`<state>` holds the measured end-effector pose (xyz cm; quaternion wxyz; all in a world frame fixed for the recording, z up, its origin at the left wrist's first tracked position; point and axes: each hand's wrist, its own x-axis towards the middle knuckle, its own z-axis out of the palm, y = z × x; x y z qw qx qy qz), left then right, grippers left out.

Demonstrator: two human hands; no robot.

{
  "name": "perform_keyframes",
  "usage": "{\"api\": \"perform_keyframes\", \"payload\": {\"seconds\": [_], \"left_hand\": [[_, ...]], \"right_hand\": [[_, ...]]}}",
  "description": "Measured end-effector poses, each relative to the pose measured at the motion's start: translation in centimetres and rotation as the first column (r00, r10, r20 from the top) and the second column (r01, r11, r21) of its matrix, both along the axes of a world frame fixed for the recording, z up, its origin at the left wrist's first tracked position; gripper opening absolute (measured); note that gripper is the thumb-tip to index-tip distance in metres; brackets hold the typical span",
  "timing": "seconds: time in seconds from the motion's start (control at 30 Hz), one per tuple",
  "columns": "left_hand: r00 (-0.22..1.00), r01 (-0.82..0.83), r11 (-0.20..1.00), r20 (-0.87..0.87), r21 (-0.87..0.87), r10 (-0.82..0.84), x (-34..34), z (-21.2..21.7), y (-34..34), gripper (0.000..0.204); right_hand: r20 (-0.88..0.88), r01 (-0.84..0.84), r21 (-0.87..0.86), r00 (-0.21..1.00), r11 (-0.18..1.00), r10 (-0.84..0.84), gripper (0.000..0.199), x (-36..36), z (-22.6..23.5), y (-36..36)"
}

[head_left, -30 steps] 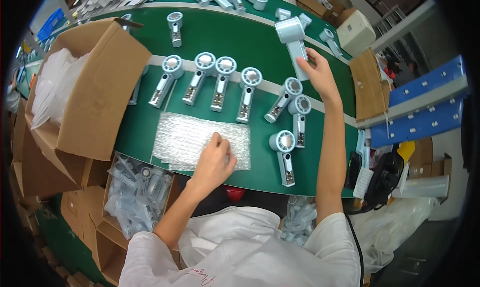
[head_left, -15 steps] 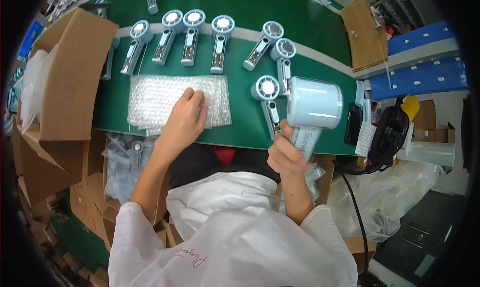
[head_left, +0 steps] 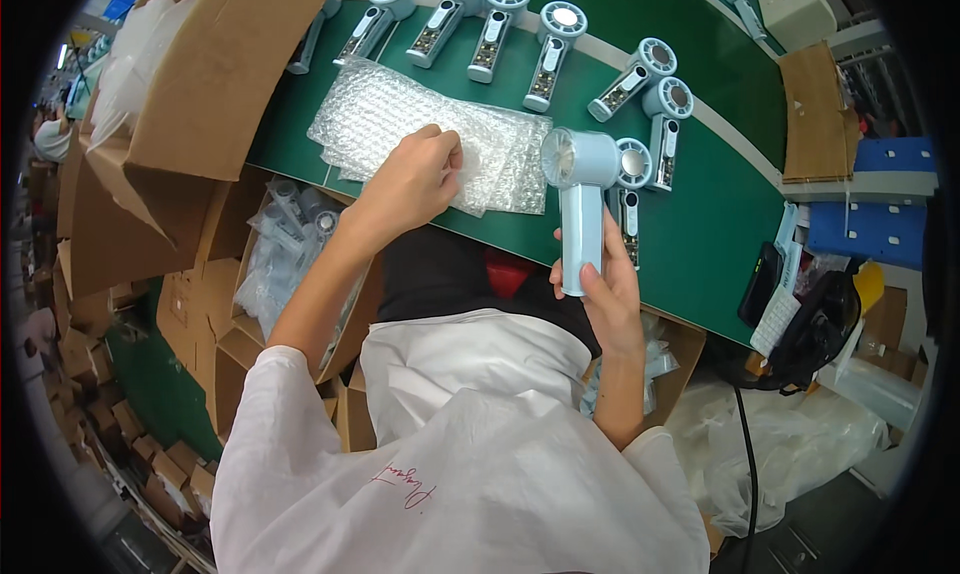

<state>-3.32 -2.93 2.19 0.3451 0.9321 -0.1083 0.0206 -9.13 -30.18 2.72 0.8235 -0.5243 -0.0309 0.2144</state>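
Note:
My right hand (head_left: 617, 299) holds a pale blue handheld fan (head_left: 582, 224) by its handle, upright above the table's near edge. Its round head is at the top and its smooth handle side faces me. With curled fingers, my left hand (head_left: 412, 182) pinches at the top of a pile of clear bubble-wrap bags (head_left: 365, 109); the fingertips are partly hidden. The bags lie flat and overlap at different angles. Just behind the held fan is another fan (head_left: 634, 164), partly covered by it, lying on the green table.
Several similar fans (head_left: 490, 39) lie in a row along the far side of the table (head_left: 700, 264). An open cardboard box (head_left: 225, 64) stands at the left. Below the table edge, a carton holds bagged parts (head_left: 285, 259). A black phone-like device (head_left: 762, 282) is at the right.
My right hand has turned the fan so its handle side shows, and lowered it slightly. The upper bubble-wrap bags have slid askew under my left hand. The whole view has shifted and tilted.

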Motion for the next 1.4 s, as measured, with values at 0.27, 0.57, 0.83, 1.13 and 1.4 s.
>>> {"api": "perform_keyframes", "payload": {"seconds": [0.27, 0.57, 0.83, 1.13, 1.4], "left_hand": [[0.999, -0.051, 0.998, 0.015, -0.03, 0.051, 0.4, -0.2, 0.3, 0.009], [0.923, -0.35, 0.675, -0.363, -0.65, 0.13, 1.6, -1.1, 1.9, 0.026], [0.961, -0.211, 0.718, -0.274, -0.664, 0.029, 1.0, -0.6, 3.1, 0.027], [0.937, 0.165, 0.982, 0.294, 0.093, -0.186, -1.4, 6.5, -2.4, 0.019], [0.887, 0.229, 0.972, 0.399, 0.056, -0.232, -2.4, 9.8, -3.3, 0.017]], "right_hand": [[0.175, 0.092, -0.134, 0.982, 0.987, -0.068, 0.074, -0.2, -1.2, 2.3], [0.551, 0.256, -0.536, 0.828, 0.804, 0.105, 0.06, 2.6, -3.9, 4.7], [0.659, 0.374, -0.618, 0.727, 0.692, 0.195, 0.048, 1.8, -2.8, 4.9], [0.637, 0.383, -0.731, 0.681, 0.565, 0.362, 0.043, 1.4, 4.6, 4.9], [0.272, 0.174, -0.602, 0.962, 0.78, -0.005, 0.048, 1.4, 5.5, 1.2]]}}
